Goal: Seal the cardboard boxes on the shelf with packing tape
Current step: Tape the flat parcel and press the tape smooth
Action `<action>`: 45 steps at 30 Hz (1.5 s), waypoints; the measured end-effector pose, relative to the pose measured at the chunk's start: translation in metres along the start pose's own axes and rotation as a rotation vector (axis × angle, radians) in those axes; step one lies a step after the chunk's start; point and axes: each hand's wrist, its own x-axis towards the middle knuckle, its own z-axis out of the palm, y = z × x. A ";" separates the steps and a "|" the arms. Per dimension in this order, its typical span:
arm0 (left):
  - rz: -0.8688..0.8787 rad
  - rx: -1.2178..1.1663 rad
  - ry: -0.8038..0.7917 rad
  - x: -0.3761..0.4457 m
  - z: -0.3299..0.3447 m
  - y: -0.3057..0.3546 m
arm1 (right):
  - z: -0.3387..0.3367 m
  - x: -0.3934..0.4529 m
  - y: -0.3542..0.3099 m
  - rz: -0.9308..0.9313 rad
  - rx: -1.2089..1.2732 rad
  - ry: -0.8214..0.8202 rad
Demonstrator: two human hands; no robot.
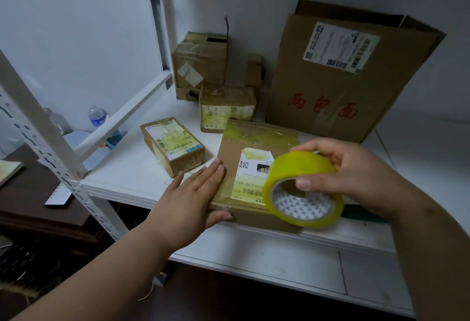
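Note:
A flat cardboard box (236, 147) with a white label lies at the front edge of the white shelf (122, 170). Yellowish tape crosses its far end. My left hand (195, 193) lies flat on the box's left side, fingers straight, thumb against the front face. My right hand (351, 175) grips a roll of yellow packing tape (305, 188) just above the box's right front corner, thumb inside the core. A clear strip of tape appears to run from the roll across the box top under my left hand.
A small taped box (173, 145) lies to the left. Two more taped boxes (226, 106) (201, 63) stand behind, and a big opened carton (343, 76) leans at the back right. The rack's white upright (50, 152) and a water bottle (96, 117) are on the left.

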 end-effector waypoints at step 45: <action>0.047 0.272 0.100 -0.005 -0.010 0.045 | -0.026 -0.028 0.057 0.286 -0.671 -0.053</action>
